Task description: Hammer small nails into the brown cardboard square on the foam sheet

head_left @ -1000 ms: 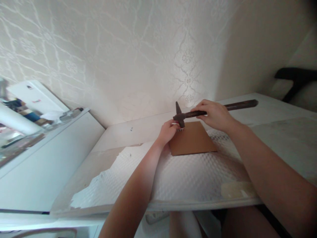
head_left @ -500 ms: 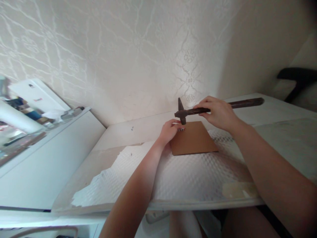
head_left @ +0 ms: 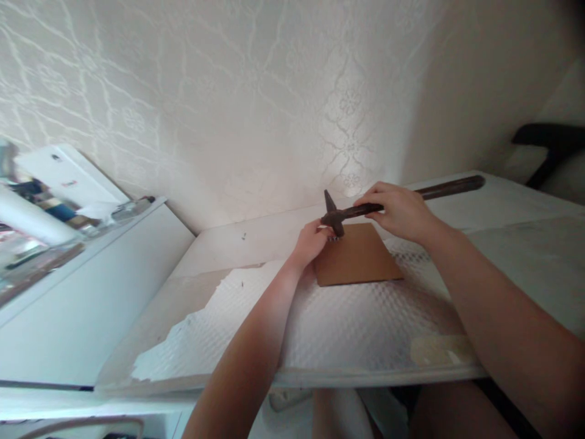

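Note:
My right hand point(head_left: 397, 210) is wrapped round the dark handle of a hammer point(head_left: 333, 216), partway along it, with the handle's end sticking out to the right. The hammer's head is low, close over the fingers of my left hand point(head_left: 314, 238). Those fingers are bent together at the far left part of a flat brown board point(head_left: 359, 262). Small dark-and-light bits show at the fingertips, too small to name. The board lies on a white quilted sheet point(head_left: 338, 329) on the table.
Left of the table stands a white cabinet point(head_left: 91, 305) with a white box point(head_left: 70, 177) and clutter on top. Small dark bits point(head_left: 244, 236) lie on the table's far left. A patterned wall point(head_left: 256, 122) rises behind; a black armrest point(head_left: 553, 137) is at right.
The hammer's head has come down and slightly left, nearer to my left fingers. My right hand has dipped a little with it. My left hand and the board have stayed in place.

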`<state>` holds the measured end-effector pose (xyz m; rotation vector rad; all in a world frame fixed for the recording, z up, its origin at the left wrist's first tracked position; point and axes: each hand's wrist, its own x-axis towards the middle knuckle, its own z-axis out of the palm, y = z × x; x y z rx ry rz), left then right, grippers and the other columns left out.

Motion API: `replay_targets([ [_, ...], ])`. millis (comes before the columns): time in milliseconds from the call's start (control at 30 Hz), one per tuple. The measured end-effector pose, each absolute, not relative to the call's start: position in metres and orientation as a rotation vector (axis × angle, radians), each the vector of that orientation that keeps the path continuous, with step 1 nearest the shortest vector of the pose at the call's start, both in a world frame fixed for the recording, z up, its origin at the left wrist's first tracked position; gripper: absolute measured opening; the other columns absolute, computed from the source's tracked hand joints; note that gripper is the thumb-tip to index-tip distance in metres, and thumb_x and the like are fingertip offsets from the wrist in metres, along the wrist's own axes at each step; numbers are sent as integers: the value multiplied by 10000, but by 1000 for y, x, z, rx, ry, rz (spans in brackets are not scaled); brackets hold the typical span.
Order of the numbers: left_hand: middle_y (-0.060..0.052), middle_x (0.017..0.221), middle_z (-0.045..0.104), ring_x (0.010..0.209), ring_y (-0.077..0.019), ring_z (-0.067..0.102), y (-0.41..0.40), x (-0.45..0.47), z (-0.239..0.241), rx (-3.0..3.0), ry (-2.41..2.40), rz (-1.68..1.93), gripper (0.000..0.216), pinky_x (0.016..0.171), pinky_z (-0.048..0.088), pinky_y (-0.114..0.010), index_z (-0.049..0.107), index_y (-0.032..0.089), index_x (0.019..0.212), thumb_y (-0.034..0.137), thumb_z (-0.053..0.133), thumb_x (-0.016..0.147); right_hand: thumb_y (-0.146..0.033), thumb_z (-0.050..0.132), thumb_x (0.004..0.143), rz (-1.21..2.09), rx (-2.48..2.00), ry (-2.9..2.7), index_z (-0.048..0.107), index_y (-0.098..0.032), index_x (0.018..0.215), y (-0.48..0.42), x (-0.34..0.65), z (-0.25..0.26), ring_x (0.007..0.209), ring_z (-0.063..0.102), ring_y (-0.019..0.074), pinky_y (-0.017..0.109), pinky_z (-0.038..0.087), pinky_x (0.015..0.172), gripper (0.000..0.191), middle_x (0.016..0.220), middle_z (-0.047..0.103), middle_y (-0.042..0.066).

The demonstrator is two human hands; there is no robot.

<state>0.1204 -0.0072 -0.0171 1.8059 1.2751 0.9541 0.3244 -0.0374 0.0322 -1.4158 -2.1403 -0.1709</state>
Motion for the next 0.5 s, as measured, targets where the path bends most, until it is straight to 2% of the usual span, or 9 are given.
replay_targets([
  [167,-62,880,721,864,-189,635,-6,120,-17,1830,1288,954,265,840,463,-302,711,144,883,175,502,722,-149,544,782,-156,-1483,-2179,693,-289,1036,-38,321,33,939,586,210,298,433,739,326,1056,642,19],
  [300,-62,893,718,881,-196,627,-5,119,-19,1854,1289,957,258,846,458,-308,711,154,859,183,493,722,-119,520,773,-171,-1510,-2186,672,-235,1097,-37,319,32,955,583,224,309,438,760,376,1054,629,55],
  [500,-51,854,708,858,-188,619,-3,118,-20,1895,1311,943,219,824,450,-295,686,157,800,197,486,723,-100,508,754,-158,-1485,-2250,685,-201,1017,-34,321,29,919,586,223,315,441,749,332,993,619,69],
])
